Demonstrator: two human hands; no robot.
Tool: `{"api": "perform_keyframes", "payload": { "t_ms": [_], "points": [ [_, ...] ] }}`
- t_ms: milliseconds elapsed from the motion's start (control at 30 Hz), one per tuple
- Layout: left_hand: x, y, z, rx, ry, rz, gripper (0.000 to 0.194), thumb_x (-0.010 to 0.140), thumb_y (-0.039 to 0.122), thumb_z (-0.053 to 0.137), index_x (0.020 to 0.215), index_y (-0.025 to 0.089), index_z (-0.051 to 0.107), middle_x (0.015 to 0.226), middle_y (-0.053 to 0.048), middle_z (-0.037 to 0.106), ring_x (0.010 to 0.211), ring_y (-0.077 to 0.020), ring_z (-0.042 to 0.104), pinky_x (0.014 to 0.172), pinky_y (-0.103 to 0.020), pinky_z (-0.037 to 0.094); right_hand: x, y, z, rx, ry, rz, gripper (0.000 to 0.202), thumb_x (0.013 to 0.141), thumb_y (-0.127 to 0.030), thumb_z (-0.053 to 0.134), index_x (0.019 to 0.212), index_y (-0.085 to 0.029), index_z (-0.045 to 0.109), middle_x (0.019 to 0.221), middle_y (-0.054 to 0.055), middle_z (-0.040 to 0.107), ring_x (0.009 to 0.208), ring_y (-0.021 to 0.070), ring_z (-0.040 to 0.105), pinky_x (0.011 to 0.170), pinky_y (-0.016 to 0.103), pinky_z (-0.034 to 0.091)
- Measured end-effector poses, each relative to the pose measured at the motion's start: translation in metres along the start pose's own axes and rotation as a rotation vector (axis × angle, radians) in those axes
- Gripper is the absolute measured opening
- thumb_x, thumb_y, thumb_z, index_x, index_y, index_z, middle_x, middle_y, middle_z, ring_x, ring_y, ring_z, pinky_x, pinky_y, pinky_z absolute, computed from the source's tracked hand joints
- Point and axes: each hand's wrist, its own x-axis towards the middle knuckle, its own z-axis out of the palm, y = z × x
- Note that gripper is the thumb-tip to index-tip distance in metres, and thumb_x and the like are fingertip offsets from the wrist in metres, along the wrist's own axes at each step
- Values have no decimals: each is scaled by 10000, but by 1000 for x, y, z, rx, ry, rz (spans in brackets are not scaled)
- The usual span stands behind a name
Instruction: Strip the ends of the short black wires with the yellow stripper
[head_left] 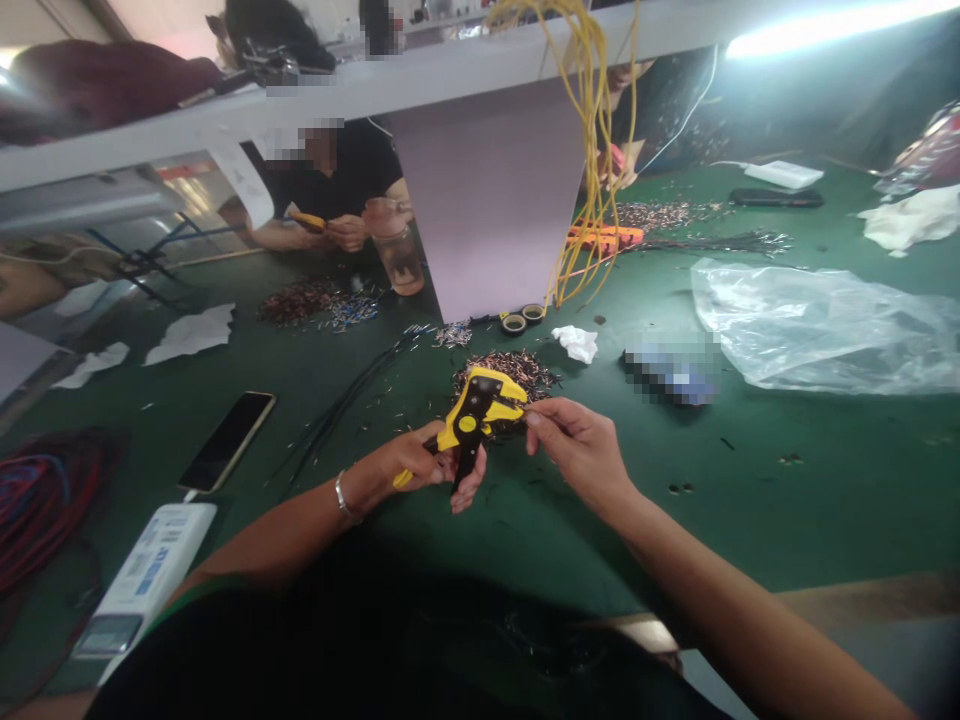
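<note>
My left hand (431, 462) is wrapped round the handles of a yellow and black wire stripper (470, 423), whose jaws point right. At those jaws, my right hand (574, 440) pinches with thumb and forefinger; what lies between the fingertips is too small to make out. Behind the tool spreads a pile of short copper-coloured and black wire pieces (517, 372). Long black wires (349, 388) lie on the green table to the left of my left hand.
Left are a phone (229, 440), a white power strip (161, 560) and coiled red wires (45, 500). Tape rolls (514, 323), crumpled tissue (576, 343) and a clear plastic bag (817, 325) lie beyond. Yellow wires (592, 150) hang from the shelf. Another person's hands (341, 232) work opposite, beside a bottle (401, 255).
</note>
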Motion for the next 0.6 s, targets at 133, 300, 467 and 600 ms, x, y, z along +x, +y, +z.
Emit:
{"api": "perform_keyframes", "payload": {
  "t_ms": [133,300,467,600],
  "points": [
    [-1,0,1,0,22,3,378,566,181,698,923,62,666,701,-90,629,579,-195,569,567,-361,483,0,1,0,11,2,6,154,803,-317,585,746,-200,668,509,-33,595,455,106,435,478,255,371],
    [-1,1,2,19,48,5,368,554,163,685,909,67,672,689,-83,625,586,-195,569,574,-362,489,1,1,0,14,7,17,141,795,-313,594,746,-205,671,501,-36,592,455,107,438,475,254,364],
    [-1,1,1,29,35,-2,368,559,178,706,910,73,673,688,-80,627,593,-196,574,586,-364,494,1,2,0,12,14,29,136,790,-309,593,740,-208,669,488,-42,588,430,99,411,456,249,342],
    [-1,1,0,42,50,-10,382,568,218,734,917,79,670,699,-85,635,589,-193,571,587,-365,495,2,4,0,-2,21,45,136,787,-300,593,740,-204,677,491,-40,589,429,97,415,450,245,337]
  ]
}}
